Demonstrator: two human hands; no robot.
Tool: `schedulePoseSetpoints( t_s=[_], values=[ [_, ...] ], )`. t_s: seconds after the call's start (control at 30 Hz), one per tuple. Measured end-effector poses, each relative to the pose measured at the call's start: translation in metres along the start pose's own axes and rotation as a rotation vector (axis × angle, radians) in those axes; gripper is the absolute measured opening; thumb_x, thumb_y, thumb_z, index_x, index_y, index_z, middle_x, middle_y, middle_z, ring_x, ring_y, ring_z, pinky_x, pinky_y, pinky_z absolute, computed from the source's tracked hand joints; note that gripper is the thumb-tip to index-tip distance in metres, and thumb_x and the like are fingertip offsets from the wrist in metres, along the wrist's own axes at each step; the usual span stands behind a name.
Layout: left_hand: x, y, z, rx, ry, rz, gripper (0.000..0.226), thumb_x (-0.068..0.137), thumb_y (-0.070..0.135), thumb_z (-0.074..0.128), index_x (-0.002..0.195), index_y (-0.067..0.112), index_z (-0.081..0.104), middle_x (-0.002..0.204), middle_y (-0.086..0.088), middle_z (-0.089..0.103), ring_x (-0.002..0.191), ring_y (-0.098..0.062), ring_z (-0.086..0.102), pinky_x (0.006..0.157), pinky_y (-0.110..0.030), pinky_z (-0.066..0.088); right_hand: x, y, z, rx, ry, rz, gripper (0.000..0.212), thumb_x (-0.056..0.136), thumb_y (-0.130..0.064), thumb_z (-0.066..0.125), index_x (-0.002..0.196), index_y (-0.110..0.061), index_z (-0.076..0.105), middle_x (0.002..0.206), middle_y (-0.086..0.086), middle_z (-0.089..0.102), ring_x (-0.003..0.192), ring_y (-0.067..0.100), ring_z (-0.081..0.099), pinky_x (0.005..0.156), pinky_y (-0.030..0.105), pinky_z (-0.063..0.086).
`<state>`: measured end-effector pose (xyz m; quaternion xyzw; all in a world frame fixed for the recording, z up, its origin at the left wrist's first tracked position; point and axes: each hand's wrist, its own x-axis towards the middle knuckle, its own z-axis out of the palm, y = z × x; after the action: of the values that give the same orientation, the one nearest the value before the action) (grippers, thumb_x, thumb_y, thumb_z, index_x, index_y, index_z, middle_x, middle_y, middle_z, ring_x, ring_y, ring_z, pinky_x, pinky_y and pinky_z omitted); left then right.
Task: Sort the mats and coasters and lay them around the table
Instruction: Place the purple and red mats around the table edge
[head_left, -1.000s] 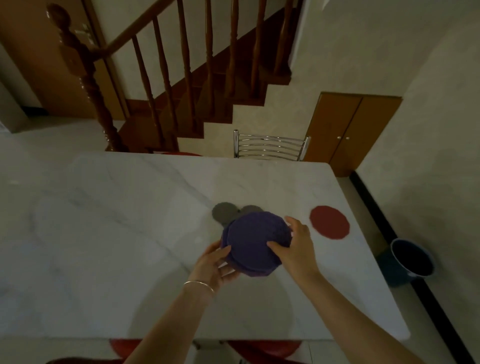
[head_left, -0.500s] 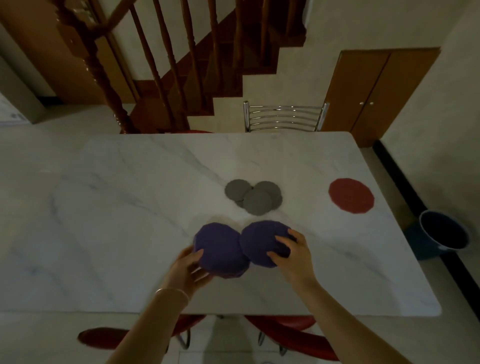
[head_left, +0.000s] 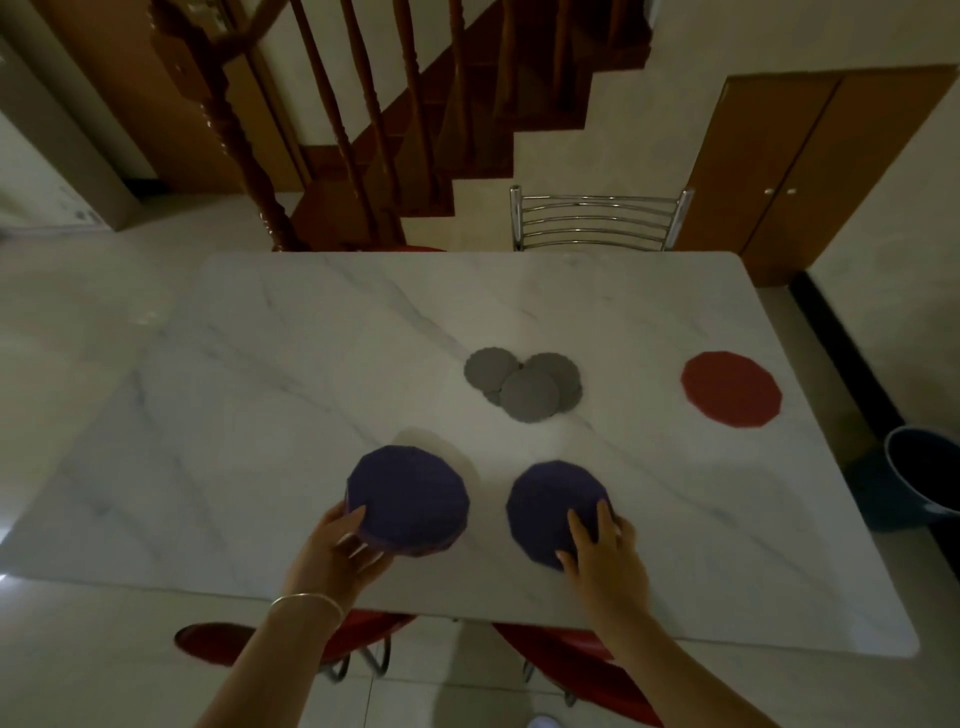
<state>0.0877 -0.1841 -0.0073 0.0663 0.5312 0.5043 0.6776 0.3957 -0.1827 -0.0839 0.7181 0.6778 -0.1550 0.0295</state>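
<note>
Left hand (head_left: 340, 553) fingers gripping purple mat stack (head_left: 408, 499), right hand (head_left: 602, 553) fingers flat on purple mat (head_left: 550, 506)

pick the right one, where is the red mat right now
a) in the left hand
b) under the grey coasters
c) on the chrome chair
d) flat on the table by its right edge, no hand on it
d: the red mat lies flat on the marble table near its right edge, apart from the grey coasters, while the left hand and right hand are on purple mats.
</note>
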Motion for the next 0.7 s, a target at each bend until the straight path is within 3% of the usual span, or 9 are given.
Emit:
schedulePoseSetpoints(
  t_s=[0.13,0.23,0.33,0.4,0.53,0.6,0.7],
  values=[
    [-0.010,-0.002,0.009,-0.033,-0.024,-0.024,0.056,0.074,0.011,0.066,0.128,0.009,0.056,0.123,-0.025,0.060,0.095,-0.039,0.064,0.060,-0.037,0.059,-0.002,-0.017,-0.012,0.053,0.040,0.058,0.059,0.093,-0.050,0.042,0.145,-0.027,0.025,0.157,0.011,0.014,0.141,0.035,0.014,0.106,0.039,0.039],
    [-0.016,0.007,0.012,-0.024,-0.051,-0.029,0.053,0.074,0.009,0.066,0.126,0.009,0.058,0.122,-0.024,0.062,0.094,-0.038,0.065,0.057,-0.037,0.059,-0.001,-0.059,-0.037,0.446,0.162,-0.067,0.049,0.094,-0.044,0.046,0.136,-0.021,0.043,0.144,0.009,0.042,0.132,0.029,0.035,0.106,0.038,0.034],
    [-0.016,0.023,0.014,-0.009,-0.062,-0.027,0.048,0.070,0.009,0.071,0.118,0.012,0.063,0.116,-0.019,0.066,0.091,-0.036,0.067,0.060,-0.038,0.059,0.004,-0.111,-0.072,0.893,0.046,-0.137,0.047,0.091,-0.047,0.049,0.127,-0.016,0.051,0.122,0.006,0.060,0.112,0.022,0.055,0.096,0.039,0.047],
    [-0.015,0.040,0.011,0.008,-0.076,-0.017,0.050,0.066,0.008,0.075,0.114,0.014,0.065,0.109,-0.016,0.070,0.090,-0.035,0.069,0.062,-0.039,0.059,0.012,-0.141,-0.090,0.923,-0.044,-0.131,0.051,0.087,-0.053,0.053,0.122,-0.016,0.054,0.117,0.003,0.062,0.105,0.018,0.059,0.090,0.038,0.051],
    [-0.005,0.081,-0.004,0.050,-0.107,0.011,0.048,0.067,0.012,0.073,0.114,0.017,0.063,0.102,-0.012,0.073,0.088,-0.033,0.071,0.062,-0.039,0.058,0.027,-0.187,-0.109,0.900,0.043,-0.105,0.031,0.076,-0.047,0.071,0.080,-0.019,0.057,0.088,0.002,0.065,0.077,0.016,0.060,0.060,0.025,0.046],
    [0.004,0.106,-0.020,0.088,-0.132,0.018,0.051,0.065,0.012,0.076,0.114,0.017,0.062,0.108,-0.014,0.070,0.090,-0.035,0.070,0.065,-0.041,0.057,0.032,-0.214,-0.114,0.903,0.102,-0.086,0.031,0.072,-0.041,0.076,0.087,-0.016,0.063,0.087,0.000,0.066,0.077,0.015,0.061,0.060,0.023,0.047],
    [0.020,0.148,-0.048,0.129,-0.175,0.013,0.050,0.059,0.011,0.078,0.107,0.019,0.063,0.101,-0.013,0.070,0.079,-0.032,0.072,0.061,-0.039,0.057,0.038,-0.262,-0.119,0.945,0.187,-0.031,0.045,0.070,-0.031,0.080,0.106,-0.014,0.058,0.096,-0.004,0.063,0.083,0.012,0.060,0.065,0.021,0.047]
  ],
)
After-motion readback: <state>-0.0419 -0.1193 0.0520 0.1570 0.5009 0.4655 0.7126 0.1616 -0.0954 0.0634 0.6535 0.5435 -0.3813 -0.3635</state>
